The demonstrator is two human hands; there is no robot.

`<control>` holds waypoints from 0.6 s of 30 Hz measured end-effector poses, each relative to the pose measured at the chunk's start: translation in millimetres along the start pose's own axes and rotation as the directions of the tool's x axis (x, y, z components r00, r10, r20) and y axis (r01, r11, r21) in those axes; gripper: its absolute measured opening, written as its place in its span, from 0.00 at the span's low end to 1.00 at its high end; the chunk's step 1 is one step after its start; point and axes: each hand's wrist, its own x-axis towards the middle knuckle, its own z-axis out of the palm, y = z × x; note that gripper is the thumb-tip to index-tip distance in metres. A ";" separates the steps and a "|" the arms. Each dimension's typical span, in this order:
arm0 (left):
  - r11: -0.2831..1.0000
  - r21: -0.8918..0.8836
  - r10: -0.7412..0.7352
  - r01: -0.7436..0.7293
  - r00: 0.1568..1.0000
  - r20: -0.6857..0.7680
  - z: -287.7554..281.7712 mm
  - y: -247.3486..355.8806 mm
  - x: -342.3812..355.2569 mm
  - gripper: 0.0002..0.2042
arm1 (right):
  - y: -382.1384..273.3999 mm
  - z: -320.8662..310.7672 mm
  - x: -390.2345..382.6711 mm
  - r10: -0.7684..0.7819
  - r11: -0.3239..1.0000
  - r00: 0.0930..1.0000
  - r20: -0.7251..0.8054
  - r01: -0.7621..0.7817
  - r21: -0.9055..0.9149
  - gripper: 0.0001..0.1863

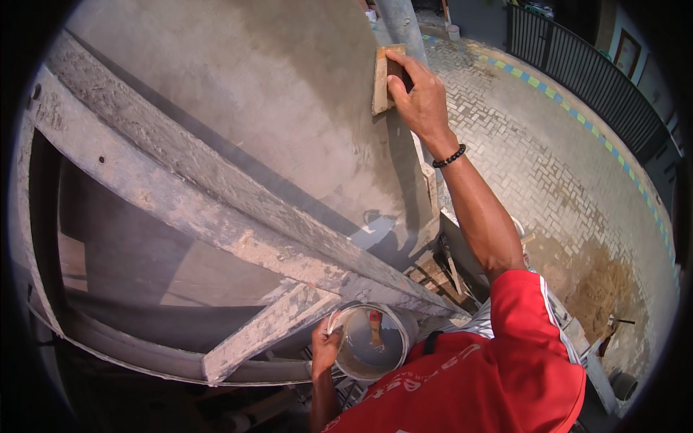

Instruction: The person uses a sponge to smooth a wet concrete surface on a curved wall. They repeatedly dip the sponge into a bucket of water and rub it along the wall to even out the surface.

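One probably light, stiff float is sitting well beyond the bucket — the right grip is clasping its back, likely the best hold; the left grip is holding the bucket's rim.

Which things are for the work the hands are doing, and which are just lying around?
Part of the work:
flat float, held by the right hand at the wall's edge
bucket, with the left hand at its rim
brush, resting inside the bucket

Just around, it seems:
brown heap
small pail farther off
dark gate
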 end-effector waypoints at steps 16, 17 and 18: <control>0.999 0.038 0.007 -0.007 1.000 0.009 -1.2 -0.6 -0.5 0.23 | 3.1 19.5 -9.2 -0.022 1.000 0.998 -0.057 0.022 -0.011 0.20; 0.999 0.041 0.003 -0.003 1.000 0.007 -1.1 2.7 0.2 0.24 | 9.4 30.1 -36.4 0.015 1.000 0.997 -0.072 -0.014 0.007 0.20; 0.999 0.037 0.003 -0.003 1.000 0.010 -0.9 5.5 1.4 0.24 | 18.0 37.1 -68.1 0.053 0.999 0.998 -0.013 -0.053 0.008 0.20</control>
